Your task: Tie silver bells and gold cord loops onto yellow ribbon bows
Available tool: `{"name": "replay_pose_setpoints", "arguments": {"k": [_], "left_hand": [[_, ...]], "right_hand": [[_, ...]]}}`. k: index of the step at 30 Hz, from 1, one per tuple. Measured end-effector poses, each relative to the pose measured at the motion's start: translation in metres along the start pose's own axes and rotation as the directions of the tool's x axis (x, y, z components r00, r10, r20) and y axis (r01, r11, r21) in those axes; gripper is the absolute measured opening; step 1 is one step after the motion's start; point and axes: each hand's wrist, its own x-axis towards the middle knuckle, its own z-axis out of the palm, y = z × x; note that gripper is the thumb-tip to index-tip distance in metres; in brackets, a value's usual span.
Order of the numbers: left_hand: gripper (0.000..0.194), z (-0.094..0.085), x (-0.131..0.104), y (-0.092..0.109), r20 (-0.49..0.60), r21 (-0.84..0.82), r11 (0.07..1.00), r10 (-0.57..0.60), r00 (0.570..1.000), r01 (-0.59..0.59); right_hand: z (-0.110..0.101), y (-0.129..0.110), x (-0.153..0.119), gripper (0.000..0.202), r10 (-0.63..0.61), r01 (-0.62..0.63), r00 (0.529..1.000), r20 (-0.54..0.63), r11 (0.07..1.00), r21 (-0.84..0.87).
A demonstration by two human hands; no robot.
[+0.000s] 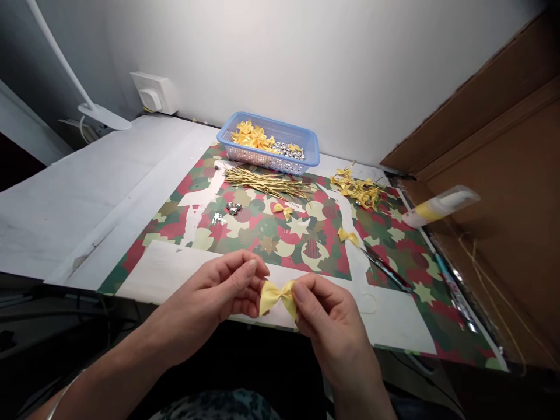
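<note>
A yellow ribbon bow point(279, 296) is held up over the table's front edge. My right hand point(335, 326) pinches the bow's right loop between thumb and fingers. At the bow's left side is my left hand point(219, 291), its fingers curled and closed round that loop's edge; part of the fingers is hidden. Beyond the hands, one loose yellow bow point(283, 210) lies on the patterned sheet point(266, 244), and another bow point(348, 237) rests further right. Several silver beads point(233, 208) sit in a small cluster at the left.
A blue basket point(273, 156) holds yellow bows and silver beads. Gold twist ties point(266, 184) lie before it. Yellow bows with ties point(359, 189) are heaped right, near tweezers point(387, 268), a glue bottle point(441, 206) and a pen point(455, 291). Cardboard point(494, 128) stands at the right.
</note>
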Motion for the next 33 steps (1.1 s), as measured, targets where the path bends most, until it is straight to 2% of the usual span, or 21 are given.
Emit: {"name": "replay_pose_setpoints", "arguments": {"k": [2, 5, 7, 8, 9, 11, 13, 14, 16, 17, 18, 19, 20, 22, 23, 24, 26, 28, 30, 33], "left_hand": [[0.028, 0.001, 0.000, -0.002, 0.005, 0.011, 1.000, -0.009, 1.000, 0.008], [0.019, 0.002, -0.001, -0.003, -0.002, 0.141, 0.990, 0.025, 1.000, -0.024], [0.015, 0.002, -0.002, -0.003, -0.022, 0.277, 0.956, 0.112, 0.993, -0.102], [0.011, 0.002, -0.003, -0.003, -0.022, 0.370, 0.912, 0.198, 0.980, -0.176], [0.008, 0.001, -0.005, -0.003, 0.003, 0.476, 0.836, 0.310, 0.951, -0.274], [0.017, 0.000, -0.011, -0.002, 0.129, 0.669, 0.575, 0.534, 0.836, -0.470], [0.026, -0.002, -0.017, -0.003, 0.268, 0.757, 0.308, 0.657, 0.705, -0.576], [0.028, -0.002, -0.019, -0.003, 0.307, 0.775, 0.223, 0.686, 0.660, -0.592], [0.030, -0.003, -0.022, -0.004, 0.321, 0.787, 0.151, 0.728, 0.606, -0.598], [0.031, -0.003, -0.022, -0.005, 0.309, 0.779, 0.166, 0.737, 0.601, -0.604], [0.032, -0.001, -0.021, -0.006, 0.292, 0.753, 0.220, 0.733, 0.614, -0.620], [0.031, 0.000, -0.020, -0.006, 0.259, 0.709, 0.318, 0.713, 0.652, -0.629], [0.028, 0.002, -0.018, -0.007, 0.207, 0.650, 0.452, 0.668, 0.715, -0.611], [0.018, 0.007, -0.015, -0.009, 0.069, 0.473, 0.747, 0.498, 0.865, -0.468], [0.013, 0.008, -0.013, -0.011, 0.003, 0.363, 0.858, 0.389, 0.921, -0.363], [0.012, 0.010, -0.011, -0.013, -0.055, 0.255, 0.930, 0.288, 0.956, -0.266], [0.021, 0.011, -0.009, -0.017, -0.121, 0.091, 0.984, 0.162, 0.979, -0.152], [0.019, 0.010, -0.008, -0.021, -0.138, 0.041, 0.990, 0.141, 0.980, -0.137], [0.009, 0.009, -0.007, -0.024, -0.134, 0.087, 0.983, 0.171, 0.976, -0.160], [0.009, 0.008, -0.007, -0.025, -0.108, 0.194, 0.963, 0.211, 0.971, -0.188]], "right_hand": [[0.001, -0.001, -0.001, 0.040, -0.008, 0.008, 1.000, -0.012, 0.999, -0.032], [0.004, -0.005, -0.001, 0.038, -0.047, 0.044, 0.999, -0.023, 0.993, -0.111], [0.005, -0.005, -0.002, 0.028, -0.178, 0.169, 0.984, -0.021, 0.958, -0.230], [0.004, -0.003, -0.003, 0.019, -0.286, 0.271, 0.958, -0.005, 0.911, -0.312], [0.002, -0.001, -0.004, 0.012, -0.406, 0.382, 0.914, 0.025, 0.835, -0.397], [-0.003, 0.006, -0.007, 0.029, -0.612, 0.566, 0.783, 0.111, 0.628, -0.535], [-0.009, 0.012, -0.009, 0.049, -0.733, 0.669, 0.652, 0.192, 0.439, -0.600], [-0.011, 0.015, -0.010, 0.055, -0.774, 0.699, 0.596, 0.214, 0.368, -0.613], [-0.013, 0.016, -0.011, 0.060, -0.821, 0.732, 0.520, 0.235, 0.287, -0.618], [-0.012, 0.015, -0.011, 0.061, -0.827, 0.736, 0.512, 0.232, 0.284, -0.614], [-0.011, 0.013, -0.011, 0.059, -0.819, 0.732, 0.530, 0.219, 0.312, -0.606], [-0.009, 0.011, -0.012, 0.055, -0.795, 0.718, 0.572, 0.201, 0.367, -0.592], [-0.007, 0.009, -0.012, 0.049, -0.757, 0.694, 0.628, 0.179, 0.441, -0.568], [-0.004, 0.006, -0.013, 0.030, -0.650, 0.605, 0.752, 0.108, 0.615, -0.506], [-0.003, 0.006, -0.013, 0.023, -0.581, 0.536, 0.812, 0.052, 0.709, -0.458], [-0.003, 0.007, -0.012, 0.019, -0.503, 0.459, 0.864, -0.011, 0.797, -0.391], [-0.004, 0.011, -0.011, 0.021, -0.342, 0.312, 0.932, -0.118, 0.925, -0.216], [-0.004, 0.015, -0.010, 0.019, -0.232, 0.225, 0.960, -0.156, 0.972, -0.064], [-0.003, 0.018, -0.010, 0.017, -0.212, 0.214, 0.962, -0.174, 0.977, -0.005], [0.001, 0.019, -0.011, 0.019, -0.163, 0.167, 0.971, -0.173, 0.986, 0.007]]}}
